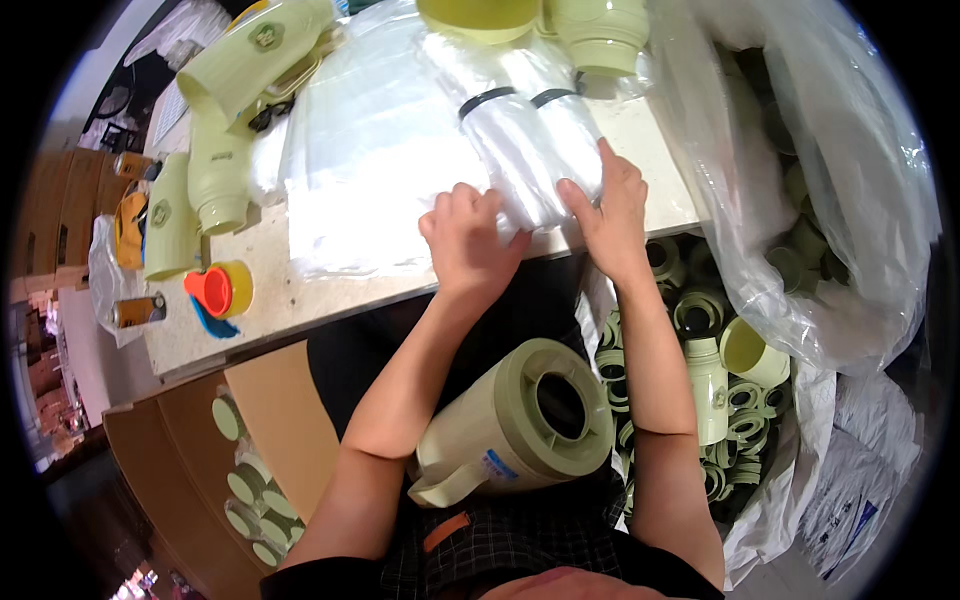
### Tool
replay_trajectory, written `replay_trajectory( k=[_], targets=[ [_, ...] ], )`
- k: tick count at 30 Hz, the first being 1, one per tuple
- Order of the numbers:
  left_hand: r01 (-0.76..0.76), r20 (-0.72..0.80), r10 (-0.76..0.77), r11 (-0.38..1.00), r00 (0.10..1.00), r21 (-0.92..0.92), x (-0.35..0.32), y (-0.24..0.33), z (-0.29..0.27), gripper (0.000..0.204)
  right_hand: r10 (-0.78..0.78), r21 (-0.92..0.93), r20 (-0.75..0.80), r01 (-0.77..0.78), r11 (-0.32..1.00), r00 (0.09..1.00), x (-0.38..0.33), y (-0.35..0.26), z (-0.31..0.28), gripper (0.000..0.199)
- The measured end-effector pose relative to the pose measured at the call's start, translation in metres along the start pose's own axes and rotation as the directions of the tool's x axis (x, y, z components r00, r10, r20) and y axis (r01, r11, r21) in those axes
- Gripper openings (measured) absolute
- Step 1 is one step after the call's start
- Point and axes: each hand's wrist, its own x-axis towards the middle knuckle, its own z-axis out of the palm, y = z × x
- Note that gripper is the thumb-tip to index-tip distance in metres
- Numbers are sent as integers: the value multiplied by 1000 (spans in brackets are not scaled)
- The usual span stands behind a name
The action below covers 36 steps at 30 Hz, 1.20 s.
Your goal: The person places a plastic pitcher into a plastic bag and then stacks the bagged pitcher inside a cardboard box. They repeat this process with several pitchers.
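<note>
On the worktable lies a stack of clear plastic bags (pixel 370 170). Two long silvery cylinders (pixel 515 150) with black bands rest on its right side under glossy clear plastic. My left hand (pixel 465 240) has its fingers curled on the plastic beside the left cylinder's near end, thumb pointing right; its exact hold is partly hidden. My right hand (pixel 615 215) lies against the right cylinder's near end, with thumb and fingers stretched apart. A pale green thermos jug (pixel 500 430) with a side handle and a dark round opening leans tilted in my lap, between my forearms.
More pale green jug bodies (pixel 220 180) lie at the table's left, near a yellow tape roll (pixel 236 285) with a red part. Below left, a cardboard box (pixel 270 400) holds green-topped parts. At right, a sack (pixel 790 460) holds green rings and parts, beneath a large plastic bag (pixel 850 220).
</note>
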Motion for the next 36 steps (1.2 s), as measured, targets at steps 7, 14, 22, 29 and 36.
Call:
replay_trajectory(
  k=[7,14,22,29,36],
  targets=[
    [-192,47,193,981,980,-20,-16,-37,-61,10,32,105,-17,-30,994,999,-1,17,-7,73],
    [-64,-11,63,995,998,-81,49,-75,-37,11,-100,373,14,87,924,995,-32,-69,-49,53],
    [-105,112,114,991,987,-82,56,-74,-39,18,-330,702,712,-634,324,620,-73,-70,-61,52],
    [32,223,5,987,975,-160,71,-81,-44,22,-253,631,771,-754,182,584,-51,-79,-47,34],
    [178,128,-127,799,984,-575,82,-77,-53,25,-99,752,634,-581,312,767,-48,-87,-19,18]
  ],
)
